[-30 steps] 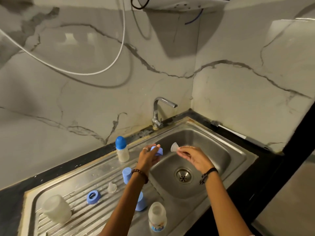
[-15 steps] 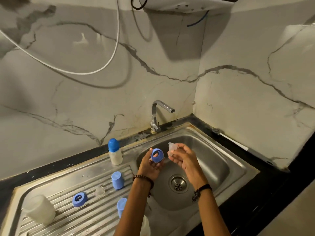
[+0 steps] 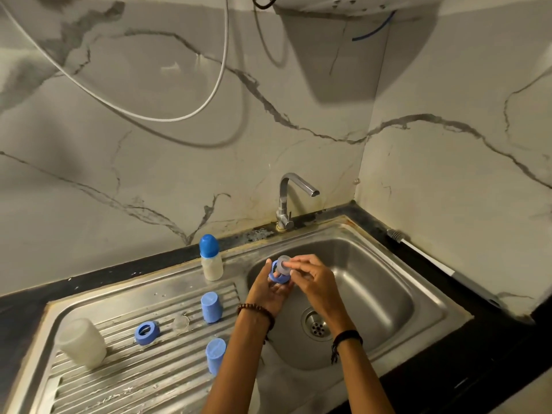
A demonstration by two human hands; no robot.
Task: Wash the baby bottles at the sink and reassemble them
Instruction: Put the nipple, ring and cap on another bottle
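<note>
Now we have brought the two pieces together over the sink basin (image 3: 373, 294): our left hand (image 3: 268, 289) grips the blue collar ring (image 3: 279, 274), and our right hand (image 3: 313, 279) pinches the clear teat (image 3: 283, 264) and sets it against the ring's opening. Half a second ago the teat sat just beside the ring, and a second ago the hands were apart, so the fitting step appears to have begun; whether the teat is seated we cannot tell. Left of our hands, a capped bottle (image 3: 211, 258) stands upright, with two blue caps (image 3: 211, 307), another ring (image 3: 147, 332), a loose teat (image 3: 180, 322) and an open bottle body (image 3: 81, 343) on the drainboard (image 3: 119, 377), unmoved since those earlier views.
</note>
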